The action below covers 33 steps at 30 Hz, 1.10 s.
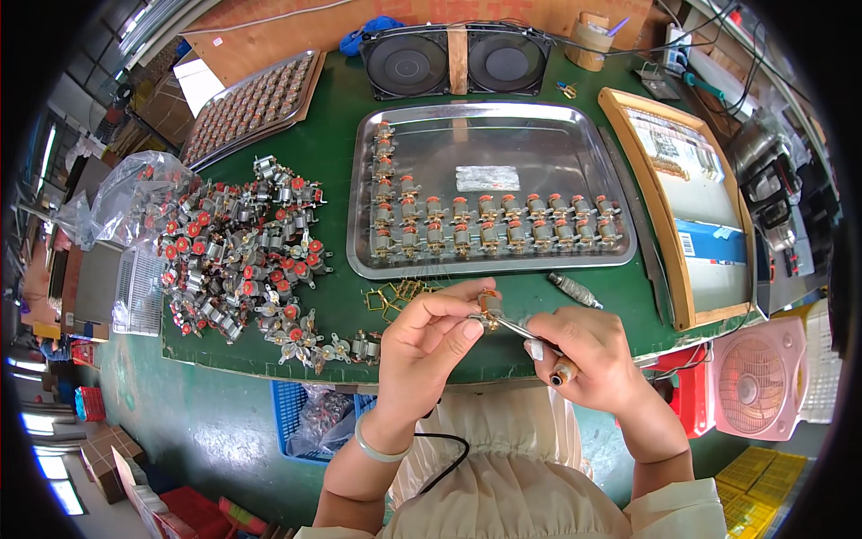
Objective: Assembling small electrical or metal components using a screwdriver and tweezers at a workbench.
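Observation:
Just over the table's front edge, my left hand (426, 337) pinches a small metal component (489, 305) with an orange-red top between thumb and fingers. My right hand (588, 352) is closed around a slim silver hand tool (516, 327). Its tip meets the component, and a tan handle end (563, 370) sticks out below my fist; the exact kind of tool is partly hidden. Behind my hands lies a metal tray (404, 266) with rows of similar components (489, 235). Several brass-coloured frames (395, 295) lie beside my left hand.
A heap of loose components (251, 251) covers the table's left side, beside a plastic bag (144, 193). A second filled tray (251, 103) sits at the far left. Twin black speakers (456, 61) stand at the back. A wood-framed panel (687, 207) and a grey wrapped piece (575, 290) are to the right.

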Tool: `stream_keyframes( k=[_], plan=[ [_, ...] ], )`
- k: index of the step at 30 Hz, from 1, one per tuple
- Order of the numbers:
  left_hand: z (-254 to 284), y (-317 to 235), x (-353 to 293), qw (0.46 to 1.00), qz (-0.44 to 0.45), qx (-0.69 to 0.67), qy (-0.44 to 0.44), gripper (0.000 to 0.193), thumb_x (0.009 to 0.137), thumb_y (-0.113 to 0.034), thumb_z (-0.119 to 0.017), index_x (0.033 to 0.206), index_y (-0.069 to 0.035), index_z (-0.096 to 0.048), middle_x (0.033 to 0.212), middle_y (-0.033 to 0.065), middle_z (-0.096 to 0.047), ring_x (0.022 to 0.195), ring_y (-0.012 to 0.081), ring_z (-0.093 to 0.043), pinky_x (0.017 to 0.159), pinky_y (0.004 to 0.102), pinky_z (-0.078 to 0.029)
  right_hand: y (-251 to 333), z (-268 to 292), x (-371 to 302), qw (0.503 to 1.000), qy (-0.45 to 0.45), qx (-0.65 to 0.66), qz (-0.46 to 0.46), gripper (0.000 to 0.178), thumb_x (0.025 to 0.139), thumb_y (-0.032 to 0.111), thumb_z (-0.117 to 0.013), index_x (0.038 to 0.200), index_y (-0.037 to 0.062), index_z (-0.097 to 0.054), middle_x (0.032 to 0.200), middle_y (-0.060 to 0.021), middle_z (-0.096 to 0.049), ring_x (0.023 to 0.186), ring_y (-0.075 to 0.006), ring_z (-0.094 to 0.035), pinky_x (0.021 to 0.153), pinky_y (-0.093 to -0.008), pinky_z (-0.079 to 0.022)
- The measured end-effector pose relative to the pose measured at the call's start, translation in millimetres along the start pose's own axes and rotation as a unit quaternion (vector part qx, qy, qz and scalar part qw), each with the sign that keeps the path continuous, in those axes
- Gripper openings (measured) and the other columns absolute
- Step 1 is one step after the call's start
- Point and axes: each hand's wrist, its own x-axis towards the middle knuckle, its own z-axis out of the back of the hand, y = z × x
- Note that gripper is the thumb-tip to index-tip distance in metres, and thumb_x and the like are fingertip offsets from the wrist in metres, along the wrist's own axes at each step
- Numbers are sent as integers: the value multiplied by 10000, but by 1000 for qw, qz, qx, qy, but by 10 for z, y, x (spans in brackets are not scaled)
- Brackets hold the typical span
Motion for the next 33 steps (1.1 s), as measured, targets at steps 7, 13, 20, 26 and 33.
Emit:
stream_keyframes(
  k=[7,13,20,26,33],
  plan=[
    [35,-17,6,998,-40,15,53,160,805,63,-529,954,16,-496,1178,196,-472,1071,231,-489,897,326,-404,47,21,43,998,20,42,-30,339,546,-46,-609,869,28,-536,612,-28,-546,523,-172,-548,448,-286,-422],
    [21,-16,16,996,-61,13,70,219,772,90,-553,962,10,-481,1160,200,-476,1083,244,-481,896,339,-413,118,59,18,976,55,168,-130,341,552,-57,-596,878,26,-536,609,-25,-543,536,-163,-560,454,-284,-427],
    [96,45,77,980,-147,101,91,214,765,85,-561,953,17,-484,1145,214,-483,1058,257,-500,855,332,-445,112,-18,-18,995,13,90,-43,168,716,-47,-534,882,-23,-534,641,-44,-511,498,-120,-461,461,-229,-382],
    [109,88,109,973,-176,105,102,206,772,68,-563,959,27,-485,1136,224,-489,1024,261,-523,824,322,-465,-59,-25,-52,657,103,649,-369,169,807,52,-485,917,-60,-544,563,-53,-476,434,-97,-392,398,-241,-300],
    [80,105,101,972,-194,121,57,211,770,63,-568,961,30,-485,1128,227,-497,1015,264,-527,827,328,-462,68,-67,-92,819,44,487,-301,154,817,57,-520,923,-52,-544,571,-18,-471,493,-56,-400,433,-209,-299]
  ],
)
